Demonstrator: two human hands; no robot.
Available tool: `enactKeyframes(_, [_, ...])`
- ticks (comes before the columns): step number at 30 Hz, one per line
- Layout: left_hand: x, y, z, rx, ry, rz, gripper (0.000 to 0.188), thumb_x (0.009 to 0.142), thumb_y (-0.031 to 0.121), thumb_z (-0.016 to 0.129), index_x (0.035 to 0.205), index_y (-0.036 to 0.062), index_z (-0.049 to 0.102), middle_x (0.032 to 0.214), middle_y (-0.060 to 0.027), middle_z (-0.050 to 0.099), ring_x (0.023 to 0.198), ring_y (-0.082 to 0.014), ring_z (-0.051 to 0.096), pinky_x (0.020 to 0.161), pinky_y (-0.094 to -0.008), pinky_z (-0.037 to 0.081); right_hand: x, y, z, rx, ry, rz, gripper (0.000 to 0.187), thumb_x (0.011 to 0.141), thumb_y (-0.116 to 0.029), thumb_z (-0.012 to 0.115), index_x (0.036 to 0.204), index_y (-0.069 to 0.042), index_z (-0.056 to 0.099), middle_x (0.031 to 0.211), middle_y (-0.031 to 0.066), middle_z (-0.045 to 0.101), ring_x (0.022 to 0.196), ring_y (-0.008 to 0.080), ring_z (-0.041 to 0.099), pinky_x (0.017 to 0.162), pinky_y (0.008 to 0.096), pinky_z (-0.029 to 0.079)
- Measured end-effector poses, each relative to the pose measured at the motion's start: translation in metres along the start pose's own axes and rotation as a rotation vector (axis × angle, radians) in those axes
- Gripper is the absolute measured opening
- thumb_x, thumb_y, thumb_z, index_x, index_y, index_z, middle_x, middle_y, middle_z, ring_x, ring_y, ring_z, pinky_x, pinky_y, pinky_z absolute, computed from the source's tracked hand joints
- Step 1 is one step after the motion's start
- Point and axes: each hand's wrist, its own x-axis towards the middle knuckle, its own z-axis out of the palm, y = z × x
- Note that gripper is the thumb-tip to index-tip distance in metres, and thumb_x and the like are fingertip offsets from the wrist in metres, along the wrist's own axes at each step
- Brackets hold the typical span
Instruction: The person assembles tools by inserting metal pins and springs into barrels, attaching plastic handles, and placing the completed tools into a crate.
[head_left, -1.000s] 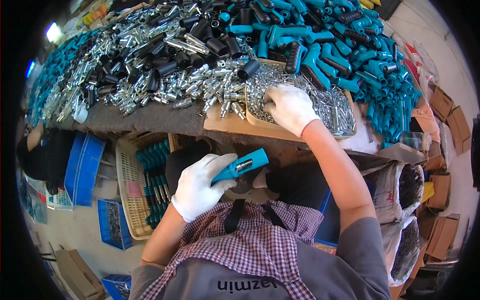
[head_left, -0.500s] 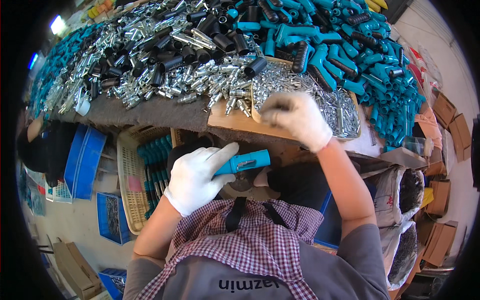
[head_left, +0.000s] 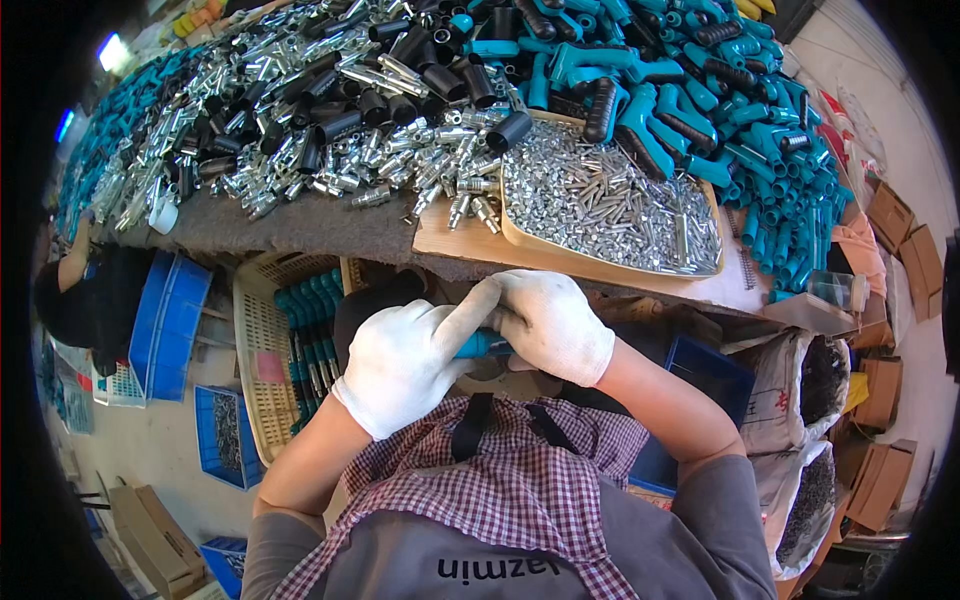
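My left hand (head_left: pixel 400 365), in a white glove, is closed round a short tubular teal plastic housing (head_left: pixel 472 346) in front of my apron. Only a small strip of the housing shows between the gloves. My right hand (head_left: pixel 555 325), also gloved, is closed over its right end, fingers bent and touching the left fingertips. Whether a small part sits in the right fingers is hidden. Just beyond both hands, at the bench edge, stands a shallow cream tray (head_left: pixel 600 264) filled with small silvery metal pins and fittings.
Metal fittings (head_left: pixel 400 155) and black sleeves (head_left: pixel 510 132) are heaped across the bench, with teal pistol-shaped handles (head_left: pixel 645 125) at the right. A cream basket (head_left: pixel 250 370) holds teal handles at lower left. Blue bins (head_left: pixel 170 325) and white sacks (head_left: pixel 785 400) flank me. Another person's arm (head_left: pixel 75 262) shows far left.
My right hand has come back from the tray of metal parts to the housing and closed on its right end. The left hand keeps its hold, shifted only slightly.
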Motion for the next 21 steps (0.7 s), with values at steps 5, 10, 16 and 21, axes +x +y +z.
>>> enactKeyframes(5, [-0.001,-0.003,0.003,0.025,-0.003,0.013,0.082,0.067,0.018,0.080,0.141,0.0057,0.048,0.082,-0.0060,0.067,0.074,-0.0239,0.064,0.067,-0.0352,0.052,-0.005,0.002,0.002,-0.243,0.117,-0.180,0.014,0.086,-0.020,0.066,0.087,-0.007,0.064,0.080,0.0121,0.064,0.078,0.0325,0.065,0.070,0.0441,0.052])
enactKeyframes(10, [0.002,-0.002,0.001,0.033,-0.013,0.002,0.085,0.066,0.018,0.080,0.143,0.0054,0.046,0.080,-0.0065,0.066,0.073,-0.0247,0.064,0.066,-0.0353,0.052,-0.009,0.009,0.007,-0.219,0.179,-0.239,0.014,0.081,-0.020,0.070,0.084,-0.008,0.063,0.078,0.0091,0.063,0.074,0.0291,0.065,0.067,0.0417,0.052])
enactKeyframes(16, [0.001,-0.007,0.006,-0.022,0.024,-0.055,0.087,0.065,0.018,0.081,0.143,0.0053,0.046,0.080,-0.0077,0.066,0.071,-0.0253,0.064,0.065,-0.0373,0.053,-0.015,0.010,0.007,-0.217,0.207,-0.362,0.026,0.075,-0.019,0.072,0.096,-0.006,0.064,0.086,0.0080,0.063,0.079,0.0281,0.064,0.071,0.0405,0.052])
enactKeyframes(21, [-0.001,-0.002,0.011,-0.181,-0.044,-0.180,0.075,0.067,0.011,0.079,0.136,0.0030,0.051,0.086,-0.0157,0.069,0.081,-0.0342,0.068,0.073,-0.0396,0.055,-0.026,0.013,0.012,-0.248,0.140,-0.326,0.042,0.069,-0.020,0.073,0.106,-0.004,0.061,0.095,0.0096,0.062,0.087,0.0288,0.062,0.078,0.0396,0.051])
